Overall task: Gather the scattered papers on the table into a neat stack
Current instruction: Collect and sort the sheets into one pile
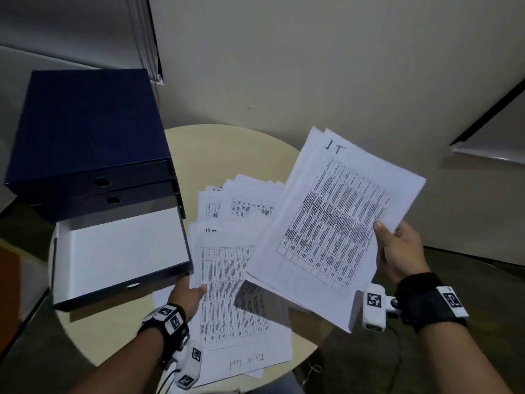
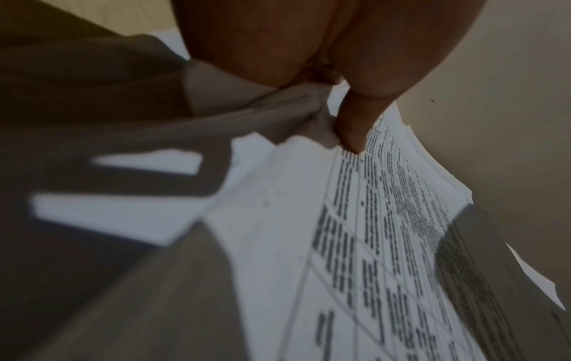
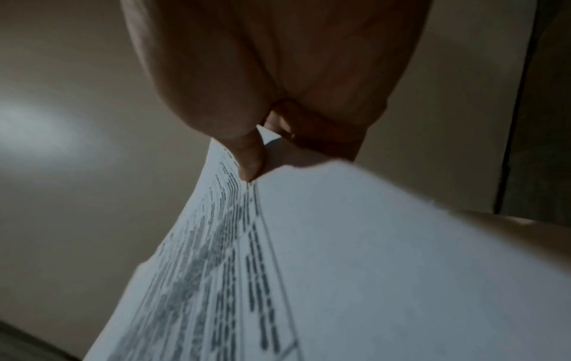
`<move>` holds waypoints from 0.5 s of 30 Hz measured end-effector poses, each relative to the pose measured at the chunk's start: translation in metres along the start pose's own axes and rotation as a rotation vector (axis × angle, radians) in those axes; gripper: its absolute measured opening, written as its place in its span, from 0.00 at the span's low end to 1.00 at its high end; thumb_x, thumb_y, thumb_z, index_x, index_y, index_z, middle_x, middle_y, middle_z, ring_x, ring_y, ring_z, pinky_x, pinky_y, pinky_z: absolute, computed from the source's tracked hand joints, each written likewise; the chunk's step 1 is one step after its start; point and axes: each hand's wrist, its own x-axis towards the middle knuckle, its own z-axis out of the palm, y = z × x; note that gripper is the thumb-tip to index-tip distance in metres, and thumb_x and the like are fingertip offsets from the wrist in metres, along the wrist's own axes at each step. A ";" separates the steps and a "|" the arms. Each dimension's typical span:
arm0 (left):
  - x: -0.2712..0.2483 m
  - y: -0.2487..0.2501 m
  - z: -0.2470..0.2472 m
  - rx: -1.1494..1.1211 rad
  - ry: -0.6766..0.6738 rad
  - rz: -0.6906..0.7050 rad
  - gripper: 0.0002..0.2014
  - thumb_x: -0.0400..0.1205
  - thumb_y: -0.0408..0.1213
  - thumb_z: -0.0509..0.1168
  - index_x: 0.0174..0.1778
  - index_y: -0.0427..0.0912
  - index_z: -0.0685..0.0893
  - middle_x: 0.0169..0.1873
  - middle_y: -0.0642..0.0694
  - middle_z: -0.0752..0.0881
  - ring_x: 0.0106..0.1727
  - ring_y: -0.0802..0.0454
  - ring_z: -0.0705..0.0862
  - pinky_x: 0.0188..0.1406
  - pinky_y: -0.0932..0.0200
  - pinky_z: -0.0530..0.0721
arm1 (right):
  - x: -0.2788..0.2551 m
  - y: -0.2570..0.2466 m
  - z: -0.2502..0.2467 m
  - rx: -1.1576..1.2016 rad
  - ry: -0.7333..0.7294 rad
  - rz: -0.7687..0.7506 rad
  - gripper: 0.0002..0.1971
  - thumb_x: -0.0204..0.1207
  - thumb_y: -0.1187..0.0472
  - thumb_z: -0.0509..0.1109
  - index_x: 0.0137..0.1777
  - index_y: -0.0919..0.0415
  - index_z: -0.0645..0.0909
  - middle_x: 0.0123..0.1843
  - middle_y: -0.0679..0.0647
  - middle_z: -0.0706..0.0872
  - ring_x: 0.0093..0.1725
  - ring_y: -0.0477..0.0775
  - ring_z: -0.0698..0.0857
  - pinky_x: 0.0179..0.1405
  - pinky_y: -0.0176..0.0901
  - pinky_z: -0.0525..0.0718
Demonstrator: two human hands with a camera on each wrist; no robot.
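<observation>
Two batches of paper are in play: a held bundle (image 1: 335, 226) marked "IT" at its top, lifted clear of the round table (image 1: 199, 143) and tilted, and the loose sheets (image 1: 235, 282) spread over the tabletop beneath and to its left. The right hand (image 1: 397, 251) pinches the bundle at its right edge, thumb on the printed face and the other fingers curled behind — the right wrist view shows the thumb pressed on the print. The left hand (image 1: 189, 297) grips the near-left edge of the top loose sheet, thumb on the printed face with the fingers tucked under the paper. Beside it stands a dark blue drawer box (image 1: 85, 132) with its lowest drawer (image 1: 125, 245) pulled open. The gathering looks about midway: one batch is collected, several fanned sheets remain, including one lettered "Task list" at the near edge. The next move likely calls for lifting the left-hand sheets together, sliding them under or onto the bundle, then squaring the edges — thin sheets may slip apart.
</observation>
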 end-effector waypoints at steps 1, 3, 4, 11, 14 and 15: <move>0.000 0.000 -0.001 0.009 -0.004 0.005 0.28 0.83 0.44 0.66 0.80 0.45 0.70 0.77 0.42 0.75 0.74 0.38 0.76 0.73 0.45 0.74 | 0.003 0.011 0.004 -0.042 -0.014 0.021 0.11 0.86 0.68 0.64 0.63 0.61 0.84 0.55 0.51 0.93 0.56 0.51 0.91 0.55 0.45 0.88; 0.001 -0.001 -0.002 -0.003 -0.031 0.004 0.30 0.82 0.46 0.66 0.80 0.46 0.69 0.77 0.43 0.75 0.74 0.40 0.76 0.74 0.45 0.74 | 0.004 0.034 0.015 -0.139 -0.050 0.062 0.08 0.85 0.68 0.66 0.55 0.59 0.87 0.50 0.51 0.93 0.55 0.54 0.89 0.55 0.45 0.87; 0.001 -0.003 -0.003 -0.025 -0.047 -0.003 0.31 0.80 0.47 0.67 0.81 0.48 0.68 0.77 0.45 0.74 0.74 0.41 0.76 0.74 0.44 0.73 | 0.003 0.047 0.023 -0.206 -0.071 0.076 0.07 0.84 0.66 0.68 0.51 0.58 0.87 0.49 0.53 0.93 0.55 0.57 0.89 0.58 0.50 0.87; 0.016 -0.018 -0.003 -0.233 -0.087 -0.043 0.48 0.63 0.71 0.71 0.78 0.57 0.70 0.73 0.57 0.79 0.72 0.51 0.79 0.76 0.44 0.73 | -0.022 0.141 0.085 -0.598 -0.225 0.246 0.20 0.83 0.54 0.65 0.73 0.58 0.76 0.70 0.57 0.85 0.67 0.64 0.84 0.68 0.58 0.82; -0.010 0.002 -0.006 -0.196 -0.100 -0.075 0.53 0.67 0.65 0.76 0.84 0.54 0.59 0.78 0.57 0.70 0.80 0.47 0.70 0.79 0.43 0.68 | -0.028 0.164 0.103 -0.623 -0.413 0.369 0.19 0.80 0.50 0.67 0.67 0.56 0.77 0.58 0.58 0.88 0.53 0.63 0.89 0.56 0.63 0.89; -0.012 0.003 -0.004 -0.143 -0.089 -0.058 0.51 0.70 0.57 0.78 0.85 0.50 0.58 0.79 0.52 0.70 0.80 0.44 0.69 0.78 0.43 0.68 | -0.031 0.162 0.105 -0.627 -0.416 0.345 0.16 0.79 0.50 0.67 0.63 0.55 0.77 0.54 0.56 0.88 0.47 0.60 0.88 0.51 0.61 0.89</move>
